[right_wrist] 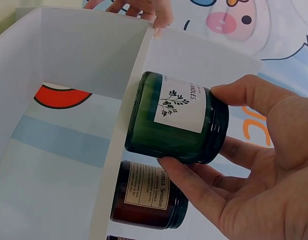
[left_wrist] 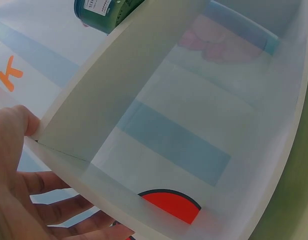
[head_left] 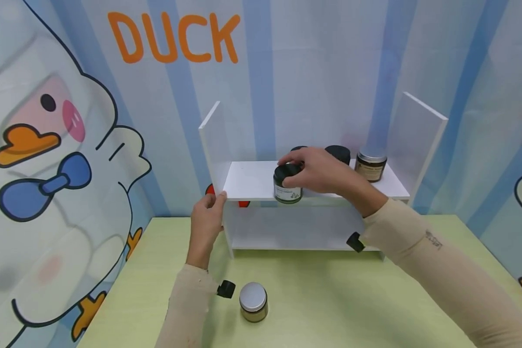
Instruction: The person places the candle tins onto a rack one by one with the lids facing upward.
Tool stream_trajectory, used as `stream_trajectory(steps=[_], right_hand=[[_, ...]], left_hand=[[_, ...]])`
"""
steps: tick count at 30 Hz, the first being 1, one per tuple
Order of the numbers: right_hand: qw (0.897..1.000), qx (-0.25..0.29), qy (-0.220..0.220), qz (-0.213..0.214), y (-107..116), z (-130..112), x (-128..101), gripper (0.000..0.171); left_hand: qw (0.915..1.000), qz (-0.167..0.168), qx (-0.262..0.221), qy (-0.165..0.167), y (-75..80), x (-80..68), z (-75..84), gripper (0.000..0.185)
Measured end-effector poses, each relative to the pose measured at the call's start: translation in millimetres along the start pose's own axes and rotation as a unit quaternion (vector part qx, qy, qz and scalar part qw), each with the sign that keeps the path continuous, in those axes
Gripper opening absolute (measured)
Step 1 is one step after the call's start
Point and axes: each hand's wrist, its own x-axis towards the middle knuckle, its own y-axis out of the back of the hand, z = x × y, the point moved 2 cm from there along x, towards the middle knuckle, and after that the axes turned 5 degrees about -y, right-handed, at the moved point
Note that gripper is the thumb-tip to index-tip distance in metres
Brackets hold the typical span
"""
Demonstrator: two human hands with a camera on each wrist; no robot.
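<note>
My right hand [head_left: 317, 169] holds a green glass candle jar [right_wrist: 169, 120] with a dark lid, thumb and fingers around its upper part. In the head view this candle jar [head_left: 288, 188] is at the front edge of the white shelf's [head_left: 252, 180] upper board; whether it touches the board I cannot tell. An amber candle jar [right_wrist: 146, 195] is beside it in the right wrist view. My left hand [head_left: 206, 217] grips the shelf's left side at board height. In the left wrist view its thumb [left_wrist: 26, 120] rests on the panel edge and the fingers lie along the outer side.
On the upper board stand a dark-lidded jar [head_left: 338, 153], partly behind my right hand, and a silver-lidded amber jar [head_left: 371, 166] at the right. Another silver-lidded jar [head_left: 253, 302] stands on the pale green table [head_left: 322, 299] in front. Side panels [head_left: 422, 145] rise above the board.
</note>
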Motion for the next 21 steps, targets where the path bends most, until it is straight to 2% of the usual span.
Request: stream_trajectory(steps=[21], right_hand=[[0.999, -0.021, 0.008, -0.027, -0.9, -19.5, 12.7, 0.051]], left_hand=[[1.0000, 0.002, 0.007, 0.006, 0.0, 0.6, 1.4, 0.054]])
